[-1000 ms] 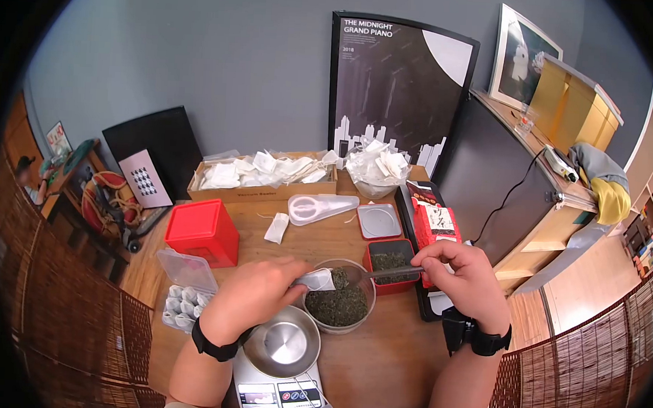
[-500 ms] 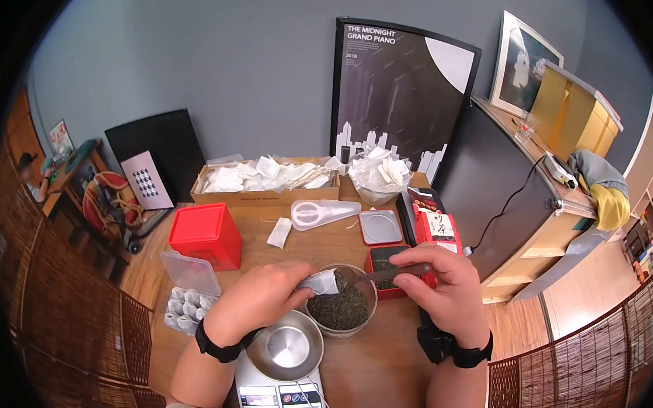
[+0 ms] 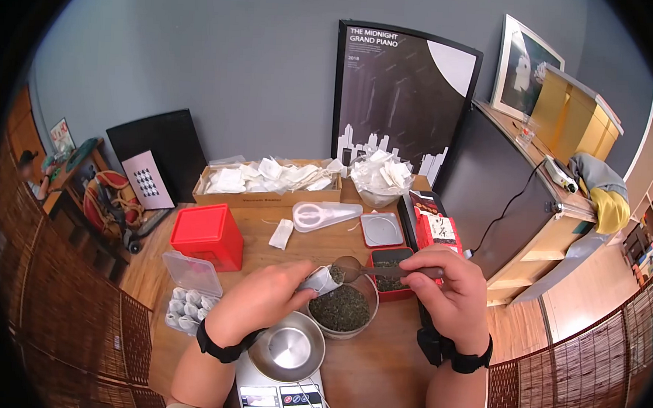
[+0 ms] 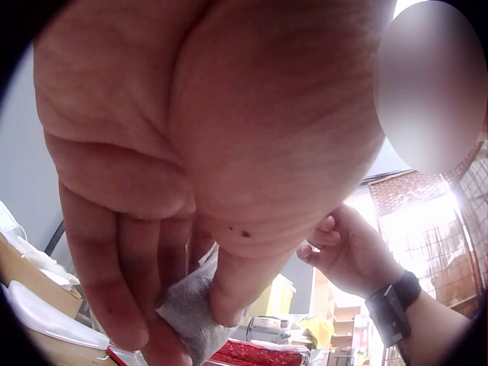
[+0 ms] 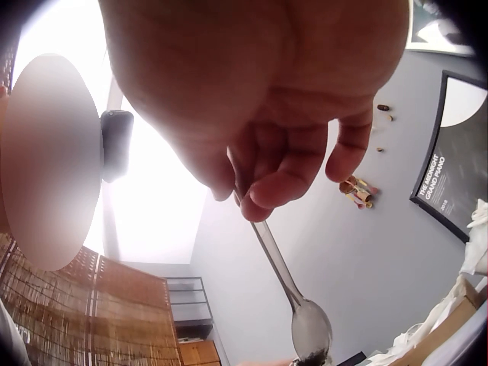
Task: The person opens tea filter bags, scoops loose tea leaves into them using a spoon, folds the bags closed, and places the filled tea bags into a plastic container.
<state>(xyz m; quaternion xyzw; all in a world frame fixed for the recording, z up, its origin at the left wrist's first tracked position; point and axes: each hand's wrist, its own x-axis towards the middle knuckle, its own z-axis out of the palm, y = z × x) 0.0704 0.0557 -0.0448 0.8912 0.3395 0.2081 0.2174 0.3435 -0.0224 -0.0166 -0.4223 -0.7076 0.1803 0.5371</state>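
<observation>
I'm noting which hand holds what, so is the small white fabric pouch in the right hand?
No, the left hand pinches the white pouch, while the right hand holds a translucent, long-handled grey spoon.

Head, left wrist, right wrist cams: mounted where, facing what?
Head: worn on the head, facing forward and down at the table; left hand and right hand show.
Left wrist: on that wrist, facing the pouch; both hands show.
Right wrist: on that wrist, facing the spoon; right hand shows large.
Head and right wrist share spoon and poster.

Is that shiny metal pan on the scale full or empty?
Empty: in the head view, the metal pan on the white scale shows its bare, shining bottom, with no leaves lying in it.
</observation>
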